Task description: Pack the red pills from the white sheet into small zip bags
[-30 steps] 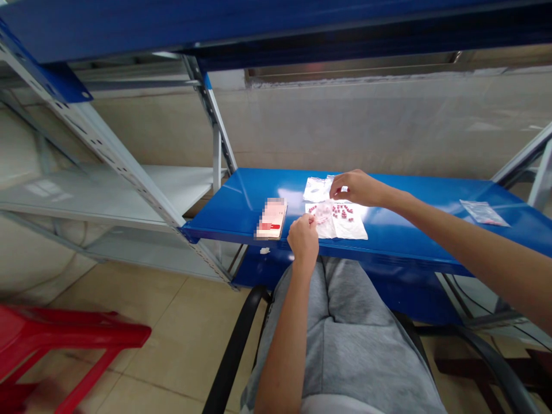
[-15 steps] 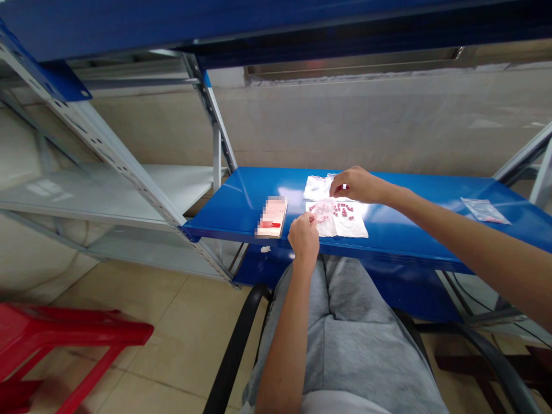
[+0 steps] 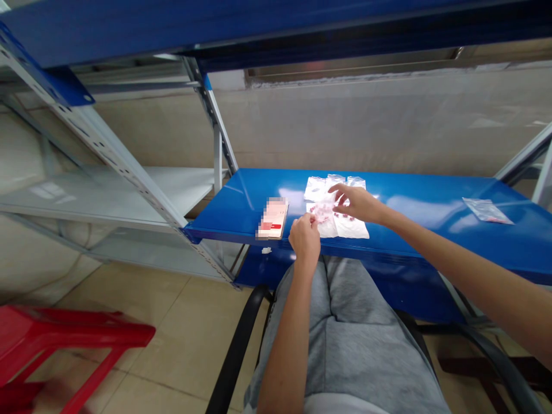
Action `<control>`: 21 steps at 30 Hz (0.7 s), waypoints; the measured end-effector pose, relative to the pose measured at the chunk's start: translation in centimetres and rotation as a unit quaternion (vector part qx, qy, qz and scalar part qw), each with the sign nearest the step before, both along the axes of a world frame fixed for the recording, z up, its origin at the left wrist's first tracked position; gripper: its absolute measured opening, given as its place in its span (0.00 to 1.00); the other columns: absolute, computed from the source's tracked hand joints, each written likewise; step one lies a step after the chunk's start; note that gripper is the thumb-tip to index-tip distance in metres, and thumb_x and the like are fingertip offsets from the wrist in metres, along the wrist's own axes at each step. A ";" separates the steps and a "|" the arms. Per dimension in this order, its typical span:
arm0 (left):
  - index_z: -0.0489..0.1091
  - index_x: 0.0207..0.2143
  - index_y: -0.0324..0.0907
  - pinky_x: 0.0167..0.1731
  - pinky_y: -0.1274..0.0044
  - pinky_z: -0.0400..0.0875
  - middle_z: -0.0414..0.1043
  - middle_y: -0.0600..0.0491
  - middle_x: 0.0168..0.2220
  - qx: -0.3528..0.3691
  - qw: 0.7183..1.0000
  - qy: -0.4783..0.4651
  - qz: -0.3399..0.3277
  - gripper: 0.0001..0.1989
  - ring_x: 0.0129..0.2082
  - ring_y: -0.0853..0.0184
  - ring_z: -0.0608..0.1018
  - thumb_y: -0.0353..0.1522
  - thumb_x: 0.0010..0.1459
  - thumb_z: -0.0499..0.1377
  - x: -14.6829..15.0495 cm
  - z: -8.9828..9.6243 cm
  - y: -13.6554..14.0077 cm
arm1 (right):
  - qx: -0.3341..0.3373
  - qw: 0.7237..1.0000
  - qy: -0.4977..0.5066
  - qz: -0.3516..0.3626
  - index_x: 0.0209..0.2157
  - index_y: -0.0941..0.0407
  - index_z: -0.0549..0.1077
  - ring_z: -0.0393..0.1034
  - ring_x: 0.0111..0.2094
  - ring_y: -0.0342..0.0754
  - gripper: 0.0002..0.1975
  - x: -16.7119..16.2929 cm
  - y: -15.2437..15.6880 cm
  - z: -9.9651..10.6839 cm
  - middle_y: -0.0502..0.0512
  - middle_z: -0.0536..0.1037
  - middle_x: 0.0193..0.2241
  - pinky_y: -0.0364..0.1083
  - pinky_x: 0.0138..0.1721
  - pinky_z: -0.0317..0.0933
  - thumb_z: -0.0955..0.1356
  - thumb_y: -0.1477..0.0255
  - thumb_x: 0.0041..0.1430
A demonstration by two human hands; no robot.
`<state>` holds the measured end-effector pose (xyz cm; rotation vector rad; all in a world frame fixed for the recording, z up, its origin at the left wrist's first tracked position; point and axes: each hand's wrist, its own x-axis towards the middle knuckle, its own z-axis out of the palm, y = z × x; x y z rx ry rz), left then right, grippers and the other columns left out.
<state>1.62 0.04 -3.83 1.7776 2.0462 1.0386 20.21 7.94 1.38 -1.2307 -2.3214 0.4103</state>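
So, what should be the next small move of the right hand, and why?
The right hand should probably come down to the small red pieces and pinch one: it hovers over the white sheet they lie on, thumb and forefinger parted, with no piece visible between them. The left hand is curled at the sheet's left edge.

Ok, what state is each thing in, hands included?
White sheeting: spread out
Red pieces: scattered, partly hidden
Left hand: curled shut, grip unclear
Right hand: open, over the white sheeting
Phone: lying flat, screen lit
Back plastic bags: lying in a row
Right plastic bag: lying flat
Red stool: standing, partly in view
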 end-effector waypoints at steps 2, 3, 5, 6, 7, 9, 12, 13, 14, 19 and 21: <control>0.78 0.42 0.48 0.38 0.73 0.67 0.81 0.49 0.42 0.006 1.000 0.004 0.001 0.07 0.46 0.57 0.78 0.33 0.67 0.60 0.0 0.0 0.0 | 0.004 1.000 0.010 -0.003 0.50 0.55 0.73 0.78 0.34 0.52 0.18 0.2 -0.2 -1.0 0.58 0.83 0.38 0.48 0.34 0.69 0.72 0.72 0.57; 0.78 0.42 0.47 0.38 0.73 0.67 0.81 0.49 0.42 0.008 1.000 0.005 0.001 0.06 0.46 0.57 0.78 0.33 0.67 0.60 -0.1 0.0 0.0 | 0.008 1.000 0.015 -0.005 0.49 0.55 0.74 0.78 0.34 0.52 0.17 0.3 -0.3 -1.3 0.58 0.83 0.37 0.47 0.34 0.69 0.72 0.72 0.57; 0.78 0.42 0.47 0.38 0.73 0.66 0.81 0.49 0.42 0.013 1.000 0.001 -0.004 0.06 0.46 0.57 0.78 0.32 0.66 0.60 -0.1 0.0 0.1 | 0.011 1.000 0.026 -0.013 0.46 0.55 0.75 0.78 0.34 0.51 0.14 0.7 -0.5 -1.7 0.57 0.83 0.36 0.47 0.34 0.69 0.72 0.72 0.57; 0.78 0.43 0.47 0.38 0.73 0.66 0.81 0.50 0.42 0.017 1.000 -0.002 -0.008 0.06 0.46 0.57 0.77 0.31 0.66 0.60 -0.1 0.0 0.1 | 0.010 0.999 0.032 -0.018 0.45 0.55 0.76 0.78 0.34 0.51 0.13 0.9 -0.5 -1.8 0.56 0.83 0.35 0.47 0.35 0.69 0.72 0.72 0.57; 0.77 0.44 0.47 0.38 0.73 0.66 0.81 0.50 0.43 0.022 1.000 -0.006 -0.012 0.07 0.46 0.57 0.77 0.30 0.66 0.61 -0.1 0.0 0.1 | 0.008 0.999 0.038 -0.022 0.44 0.54 0.76 0.78 0.34 0.51 0.12 1.1 -0.6 -1.8 0.56 0.83 0.35 0.47 0.35 0.69 0.72 0.72 0.57; 0.77 0.45 0.47 0.38 0.73 0.66 0.82 0.51 0.43 0.034 0.999 -0.012 -0.019 0.08 0.46 0.58 0.77 0.29 0.66 0.61 0.0 -0.1 0.2 | 0.003 0.999 0.046 -0.027 0.41 0.54 0.77 0.78 0.34 0.51 0.10 1.4 -0.8 -1.6 0.56 0.83 0.35 0.47 0.34 0.69 0.72 0.72 0.56; 0.76 0.45 0.47 0.37 0.73 0.66 0.82 0.52 0.42 0.045 0.999 -0.013 -0.026 0.08 0.45 0.58 0.76 0.29 0.66 0.61 0.1 -0.2 0.2 | 0.004 0.998 0.048 -0.036 0.39 0.55 0.77 0.78 0.34 0.51 0.07 1.6 -1.3 -1.4 0.56 0.83 0.35 0.47 0.35 0.69 0.71 0.72 0.57; 0.76 0.45 0.47 0.37 0.73 0.66 0.82 0.52 0.41 0.048 0.998 -0.012 -0.028 0.08 0.45 0.58 0.76 0.29 0.66 0.61 0.1 -0.2 0.2 | 0.008 0.998 0.047 -0.041 0.39 0.55 0.77 0.78 0.34 0.51 0.07 1.5 -1.5 -1.4 0.56 0.83 0.35 0.47 0.35 0.69 0.71 0.72 0.57; 0.77 0.45 0.47 0.38 0.73 0.66 0.81 0.52 0.41 0.050 0.998 -0.011 -0.030 0.08 0.45 0.58 0.76 0.29 0.66 0.60 0.1 -0.2 0.2 | 0.014 0.998 0.046 -0.047 0.39 0.55 0.77 0.78 0.34 0.51 0.07 1.4 -1.7 -1.5 0.56 0.83 0.35 0.47 0.36 0.69 0.71 0.72 0.58; 0.77 0.43 0.46 0.40 0.72 0.66 0.81 0.52 0.41 0.061 0.997 -0.009 -0.036 0.07 0.45 0.58 0.75 0.28 0.66 0.60 0.1 0.0 0.2 | 0.064 0.993 0.062 -0.079 0.48 0.55 0.73 0.78 0.33 0.52 0.16 0.9 -2.5 -2.1 0.58 0.82 0.38 0.50 0.38 0.70 0.71 0.69 0.59; 0.77 0.43 0.46 0.41 0.72 0.67 0.81 0.52 0.41 0.067 0.997 -0.004 -0.041 0.07 0.45 0.58 0.75 0.28 0.66 0.60 0.1 0.0 0.2 | 0.101 0.989 0.071 -0.077 0.53 0.56 0.70 0.77 0.33 0.52 0.20 0.8 -2.7 -2.2 0.59 0.80 0.41 0.51 0.39 0.70 0.71 0.67 0.59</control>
